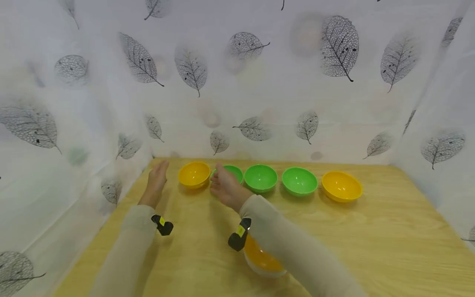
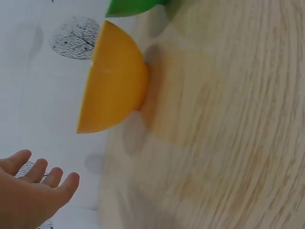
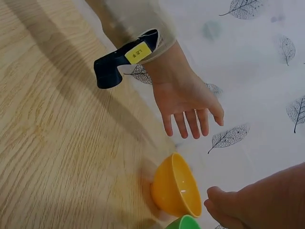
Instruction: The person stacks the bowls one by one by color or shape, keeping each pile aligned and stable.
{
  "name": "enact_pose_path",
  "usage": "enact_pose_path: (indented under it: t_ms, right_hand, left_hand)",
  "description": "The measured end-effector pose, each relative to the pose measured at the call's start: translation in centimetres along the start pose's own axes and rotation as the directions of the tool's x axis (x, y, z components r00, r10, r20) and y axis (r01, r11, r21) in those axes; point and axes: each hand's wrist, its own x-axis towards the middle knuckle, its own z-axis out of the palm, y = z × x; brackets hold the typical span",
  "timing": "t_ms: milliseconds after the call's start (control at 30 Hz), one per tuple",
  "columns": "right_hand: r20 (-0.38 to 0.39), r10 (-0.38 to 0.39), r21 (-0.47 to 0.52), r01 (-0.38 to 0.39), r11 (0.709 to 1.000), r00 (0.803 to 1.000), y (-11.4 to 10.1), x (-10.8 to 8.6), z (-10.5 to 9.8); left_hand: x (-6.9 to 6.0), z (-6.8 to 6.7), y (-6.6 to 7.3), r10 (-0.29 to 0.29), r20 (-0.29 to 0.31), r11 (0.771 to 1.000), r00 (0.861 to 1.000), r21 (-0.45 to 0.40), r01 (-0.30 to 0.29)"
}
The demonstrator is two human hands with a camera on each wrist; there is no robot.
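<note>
My left hand [image 1: 155,183] hovers to the left of the leftmost orange bowl [image 1: 194,175], fingers extended and touching nothing. To that bowl's right, my right hand [image 1: 229,187] is held in front of a green bowl [image 1: 237,172], partly hiding it, its fingers relaxed. In the left wrist view the orange bowl [image 2: 114,81] stands upright, with the left hand [image 2: 35,195] apart from it. The right wrist view has the orange bowl [image 3: 175,186] between the left hand [image 3: 183,98] and the right hand [image 3: 252,200], neither gripping it.
Farther right in the row stand two green bowls [image 1: 261,178] [image 1: 299,181] and an orange bowl [image 1: 341,186]. Nearer me, an orange bowl [image 1: 262,258] with a white one under its rim is partly covered by my right sleeve. A leaf-patterned curtain [image 1: 259,95] borders the wooden table [image 1: 389,239].
</note>
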Motion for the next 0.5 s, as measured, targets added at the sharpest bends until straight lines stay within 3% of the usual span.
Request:
enact_pose_path:
  t_ms: [233, 500]
  right_hand:
    - [-0.019, 0.015, 0.011, -0.015, 1.000, 1.000, 0.6, 1.3, 0.2]
    - [-0.002, 0.069, 0.014, -0.069, 0.998, 0.998, 1.3, 2.8, -0.1]
  left_hand:
    - [0.8, 1.1, -0.7, -0.131, 0.032, 0.989, 0.991, -0.068, 0.133]
    - [1.2, 2.5, -1.1, -0.171, 0.084, 0.979, 0.982, -0.098, 0.179]
